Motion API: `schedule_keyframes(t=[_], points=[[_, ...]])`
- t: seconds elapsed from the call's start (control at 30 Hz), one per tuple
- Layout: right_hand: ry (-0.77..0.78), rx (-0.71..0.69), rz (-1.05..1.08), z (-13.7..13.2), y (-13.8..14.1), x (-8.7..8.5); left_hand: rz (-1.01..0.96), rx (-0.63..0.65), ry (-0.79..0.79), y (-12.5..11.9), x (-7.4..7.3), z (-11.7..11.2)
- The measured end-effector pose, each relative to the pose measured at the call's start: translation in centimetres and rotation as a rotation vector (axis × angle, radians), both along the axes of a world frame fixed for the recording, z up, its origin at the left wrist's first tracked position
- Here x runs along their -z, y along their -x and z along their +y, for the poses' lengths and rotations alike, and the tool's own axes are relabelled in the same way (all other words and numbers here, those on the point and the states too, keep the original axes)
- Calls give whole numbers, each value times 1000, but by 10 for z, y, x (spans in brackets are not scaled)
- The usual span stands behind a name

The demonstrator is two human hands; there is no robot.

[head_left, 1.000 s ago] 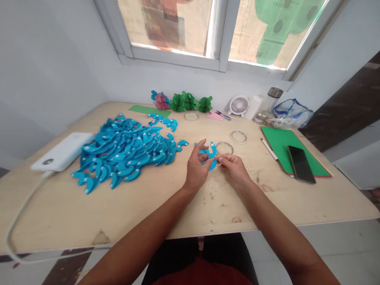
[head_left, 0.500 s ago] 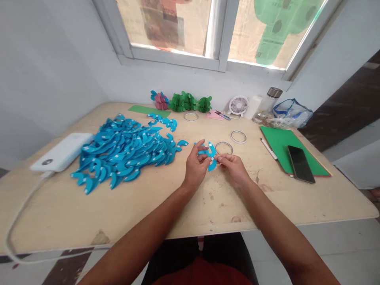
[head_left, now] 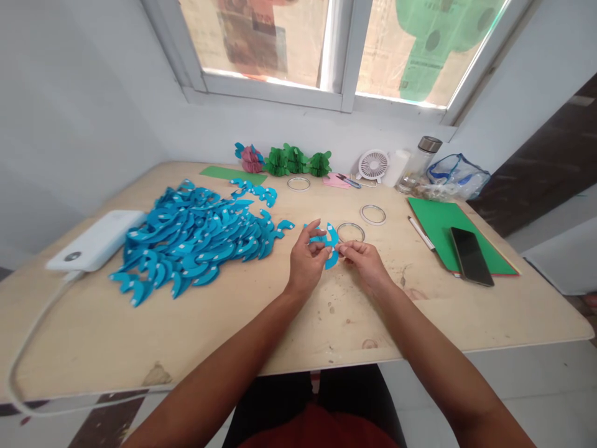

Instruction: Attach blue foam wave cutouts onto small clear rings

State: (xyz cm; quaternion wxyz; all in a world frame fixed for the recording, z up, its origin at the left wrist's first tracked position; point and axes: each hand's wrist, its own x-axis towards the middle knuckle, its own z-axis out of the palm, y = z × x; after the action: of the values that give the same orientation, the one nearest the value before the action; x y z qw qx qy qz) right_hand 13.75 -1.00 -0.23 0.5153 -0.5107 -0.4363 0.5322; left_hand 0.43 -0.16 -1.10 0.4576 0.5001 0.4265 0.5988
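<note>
My left hand [head_left: 308, 258] holds a curved blue paper cutout [head_left: 333, 236] over the middle of the table, its thumb and fingers closed on the paper's left side. At the cutout's right edge, beside a small white patch, the thumb and fingertips of my right hand [head_left: 361, 256] are pinched together on the paper. Part of the cutout is hidden behind my fingers. Left of my hands lies a large heap of similar blue paper cutouts [head_left: 200, 233], many carrying small white squares. A roll of thin tape [head_left: 351, 224] lies just beyond my right hand.
More tape rolls lie behind, one at right [head_left: 373, 206] and one further back [head_left: 298, 178]. A white power bank [head_left: 100, 239] with a cable is at left. Green paper [head_left: 433, 227], a phone [head_left: 471, 256] and a pen [head_left: 421, 233] lie right. Green paper ornaments [head_left: 296, 160], a small fan [head_left: 373, 165] and a bottle [head_left: 420, 165] line the wall.
The right fingertips have shifted slightly left against the cutout. Both hands otherwise keep almost the same place, and the camera view has moved a little.
</note>
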Motion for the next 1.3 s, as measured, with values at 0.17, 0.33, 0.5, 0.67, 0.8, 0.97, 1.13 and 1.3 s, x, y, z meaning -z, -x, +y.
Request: schedule_keyframes(t=[0.17,0.33,0.5,0.67,0.8,0.97,1.13,1.3], points=[[3,10,-15,0,0,0,-12,-11,12,-1,0,-1],[-4,-10,-27,1,0,1,-27,-10,27,-1,0,0],[-23,-35,-2,1,3,5,-39,-12,65,-2,-1,0],[-38,-38,-95,0,4,7,-64,-9,100,-3,-1,-1],[-46,-24,-145,0,4,7,-86,-9,114,-3,1,0],[-45,-75,-99,2,2,9,-130,-12,137,-4,3,1],[-24,-107,-51,3,-1,9,-124,-10,118,-4,3,1],[-7,-133,-18,3,-3,5,-106,-2,108,-3,3,2]])
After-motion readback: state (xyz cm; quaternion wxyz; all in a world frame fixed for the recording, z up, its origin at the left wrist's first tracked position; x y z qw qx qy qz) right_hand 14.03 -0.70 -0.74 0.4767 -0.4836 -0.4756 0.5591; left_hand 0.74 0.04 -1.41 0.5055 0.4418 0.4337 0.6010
